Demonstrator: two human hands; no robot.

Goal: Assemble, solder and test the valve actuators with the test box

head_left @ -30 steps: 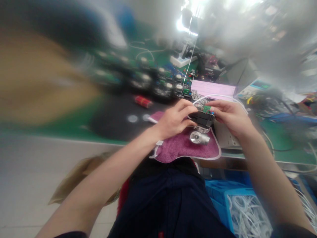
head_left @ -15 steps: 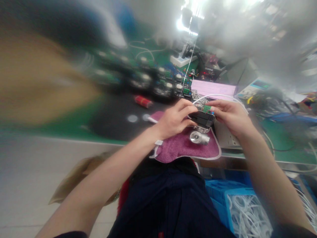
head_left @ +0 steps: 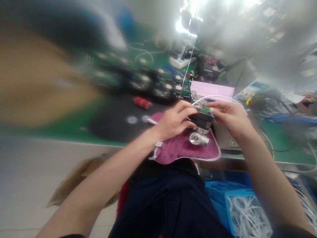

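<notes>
My left hand (head_left: 173, 120) is wrapped round the left side of a black electronic housing (head_left: 203, 121), thumb below and fingers above. On the housing's upper side sits a small green circuit board (head_left: 206, 110), partly hidden by fingers. The thumb and forefinger of my right hand (head_left: 229, 117) pinch the board at its right edge, beside a small blue part. Below the housing is a silver metal pipe fitting (head_left: 198, 139), round opening facing me, above a purple cloth (head_left: 178, 150). A white cable (head_left: 218, 96) arcs behind both hands.
Behind my hands are a pile of screws (head_left: 196, 96) and a pink sheet (head_left: 213, 88). Several similar black units with boards (head_left: 162, 91) stand to the left, near a red cylinder (head_left: 143, 102). A blue crate (head_left: 229, 211) of white cables sits below the bench at right.
Both hands keep their hold on the housing and board, with only tiny finger shifts. The whole view has moved very slightly.
</notes>
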